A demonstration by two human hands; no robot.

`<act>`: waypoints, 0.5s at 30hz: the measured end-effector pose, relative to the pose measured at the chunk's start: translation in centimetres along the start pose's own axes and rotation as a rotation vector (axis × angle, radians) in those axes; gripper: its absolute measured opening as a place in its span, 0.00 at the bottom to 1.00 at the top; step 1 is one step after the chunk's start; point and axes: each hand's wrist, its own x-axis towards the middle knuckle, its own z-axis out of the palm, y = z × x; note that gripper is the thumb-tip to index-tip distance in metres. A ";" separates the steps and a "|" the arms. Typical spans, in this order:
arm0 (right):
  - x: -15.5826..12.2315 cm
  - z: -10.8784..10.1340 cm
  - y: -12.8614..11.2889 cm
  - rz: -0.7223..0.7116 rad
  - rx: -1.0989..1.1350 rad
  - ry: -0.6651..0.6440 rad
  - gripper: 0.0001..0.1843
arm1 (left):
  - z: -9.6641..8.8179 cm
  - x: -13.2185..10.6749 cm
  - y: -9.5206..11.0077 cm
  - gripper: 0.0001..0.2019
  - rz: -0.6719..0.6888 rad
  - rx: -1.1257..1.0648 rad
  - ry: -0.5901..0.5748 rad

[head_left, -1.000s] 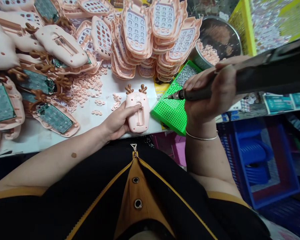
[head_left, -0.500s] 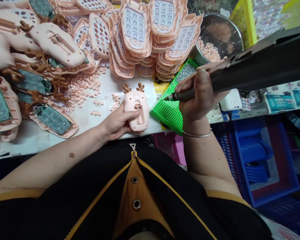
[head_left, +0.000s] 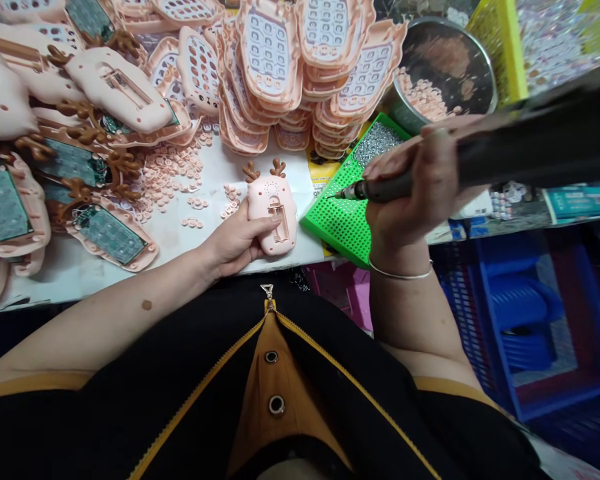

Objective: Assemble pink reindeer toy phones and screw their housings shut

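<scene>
My left hand [head_left: 235,239] is closed around a pale pink toy phone [head_left: 273,190] with brown antlers, its back side up and the battery slot uncovered. The thumb lies across that slot. In my right hand [head_left: 420,187] is a dark electric screwdriver [head_left: 395,187], gripped from the side with its body running off to the right. The screwdriver's tip is over the green perforated tray [head_left: 341,217]; whether it touches the tray I cannot tell. Small silver screws [head_left: 377,141] lie heaped in the tray's far end.
Stacked pink front shells [head_left: 267,57] stand at the back. Half-assembled toys with circuit boards [head_left: 113,237] crowd the left, beside loose pink button pieces [head_left: 167,173]. A metal bowl [head_left: 487,80] and yellow basket [head_left: 510,57] are back right; a blue crate [head_left: 570,393] sits lower right.
My right hand and the screwdriver have shifted slightly to the right over the tray. The left hand keeps holding the toy phone in nearly the same place.
</scene>
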 end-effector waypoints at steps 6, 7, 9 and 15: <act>-1.8 0.3 -5.5 0.063 0.154 -0.270 0.07 | 0.3 0.3 -0.3 0.31 0.037 -0.012 0.013; -2.4 0.3 -6.0 0.083 0.181 -0.311 0.07 | 0.3 0.3 -0.3 0.31 0.043 -0.011 0.016; -3.4 0.3 -6.3 0.112 0.222 -0.346 0.08 | 0.3 0.3 -0.4 0.30 0.053 -0.007 0.016; -4.8 -0.7 -4.8 0.235 0.142 -0.323 0.17 | 0.2 0.2 -0.5 0.29 0.065 0.002 0.004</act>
